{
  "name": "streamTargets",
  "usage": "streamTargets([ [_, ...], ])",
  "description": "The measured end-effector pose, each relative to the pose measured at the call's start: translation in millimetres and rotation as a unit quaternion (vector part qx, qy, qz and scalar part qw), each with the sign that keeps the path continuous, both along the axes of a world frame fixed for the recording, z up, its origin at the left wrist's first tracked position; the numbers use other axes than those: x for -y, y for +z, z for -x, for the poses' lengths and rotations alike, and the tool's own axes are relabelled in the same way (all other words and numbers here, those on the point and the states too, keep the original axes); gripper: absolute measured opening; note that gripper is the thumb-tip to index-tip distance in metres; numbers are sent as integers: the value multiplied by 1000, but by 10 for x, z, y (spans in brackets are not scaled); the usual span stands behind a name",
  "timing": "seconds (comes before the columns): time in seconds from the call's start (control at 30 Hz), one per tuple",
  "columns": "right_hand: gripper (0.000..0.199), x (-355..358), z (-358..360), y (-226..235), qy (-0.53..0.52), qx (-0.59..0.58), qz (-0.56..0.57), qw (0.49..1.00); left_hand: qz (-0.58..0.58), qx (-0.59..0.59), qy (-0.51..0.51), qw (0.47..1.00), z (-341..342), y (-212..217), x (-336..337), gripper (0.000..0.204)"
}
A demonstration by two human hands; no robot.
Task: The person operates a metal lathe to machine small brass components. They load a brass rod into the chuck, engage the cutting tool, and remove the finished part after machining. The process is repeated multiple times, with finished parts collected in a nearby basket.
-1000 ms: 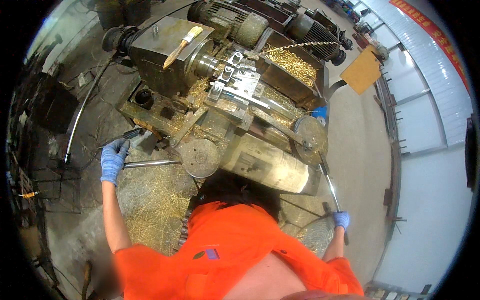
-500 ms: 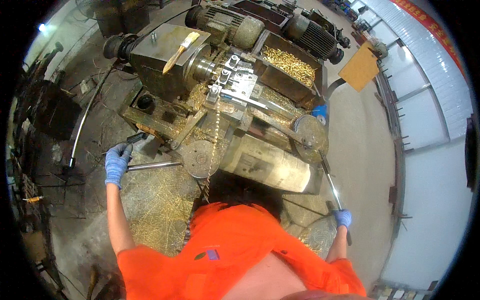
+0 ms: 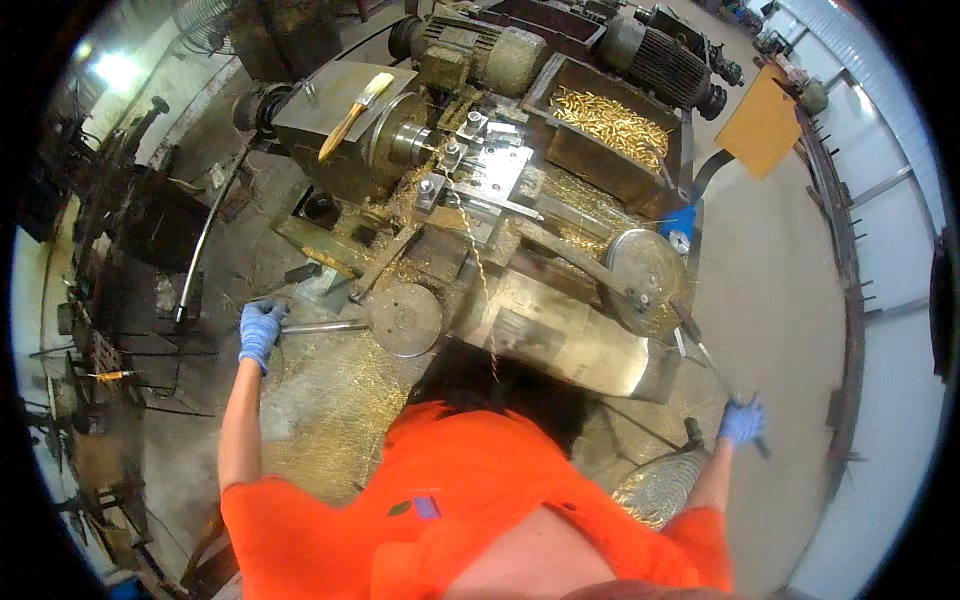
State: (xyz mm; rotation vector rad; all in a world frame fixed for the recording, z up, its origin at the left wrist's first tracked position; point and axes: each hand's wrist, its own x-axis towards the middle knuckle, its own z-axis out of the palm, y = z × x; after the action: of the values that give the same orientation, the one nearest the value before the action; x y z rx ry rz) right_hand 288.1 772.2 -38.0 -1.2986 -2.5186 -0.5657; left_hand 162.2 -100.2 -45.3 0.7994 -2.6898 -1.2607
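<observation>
In front of me stands a metal lathe with a round spindle (image 3: 410,143) and a tool block (image 3: 500,170) carrying clamped cutters. My left hand (image 3: 262,332), in a blue knit glove, is closed round the outer end of a metal lever (image 3: 325,327) on a round hub (image 3: 405,320). Off to the right, my gloved right hand (image 3: 741,421) grips a long lever (image 3: 708,355) that runs down from a larger round disc (image 3: 645,280). A twisted brass shaving (image 3: 478,262) dangles from the tool block between the two hubs.
A wooden-handled brush (image 3: 355,117) lies on the headstock. Small brass parts (image 3: 610,125) fill a metal bin (image 3: 575,152) behind the tool block. Electric motors (image 3: 660,62) stand farther back. A round container (image 3: 660,487) holding brass pieces sits low at right. Brass chips cover the floor (image 3: 310,410).
My right hand has moved outward to the right, swinging its lever. The left hand stays on its lever. The brass shaving's lower end has shifted right, and the whole view has shifted a little.
</observation>
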Motion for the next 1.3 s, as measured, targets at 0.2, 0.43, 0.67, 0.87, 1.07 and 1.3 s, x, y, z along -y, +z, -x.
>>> streamTargets([
  [0.2, 67, -447, 1357, 81, 47, 30, 31, 998, -34, 11, 26, 999, -193, 158, -286, 22],
  [0.43, 79, -383, 2163, 112, 144, 84, 83, 982, -17, 52, 69, 996, -716, 227, -579, 22],
  [0.67, 61, -525, 2022, 35, 199, 75, 55, 976, -70, 87, 188, 976, -1301, 301, -1105, 29],
  [0.87, 45, -1304, 1396, -201, 185, 60, 38, 980, -100, 75, 219, 968, -1398, 258, -1203, 31],
  [1.07, 49, -1336, 1041, -245, 174, 50, 68, 981, -124, 60, 221, 965, -1516, 245, -1198, 30],
  [1.3, 43, -1641, 298, -212, 99, 58, 103, 988, -125, 53, 214, 967, -1451, 196, -1149, 30],
])
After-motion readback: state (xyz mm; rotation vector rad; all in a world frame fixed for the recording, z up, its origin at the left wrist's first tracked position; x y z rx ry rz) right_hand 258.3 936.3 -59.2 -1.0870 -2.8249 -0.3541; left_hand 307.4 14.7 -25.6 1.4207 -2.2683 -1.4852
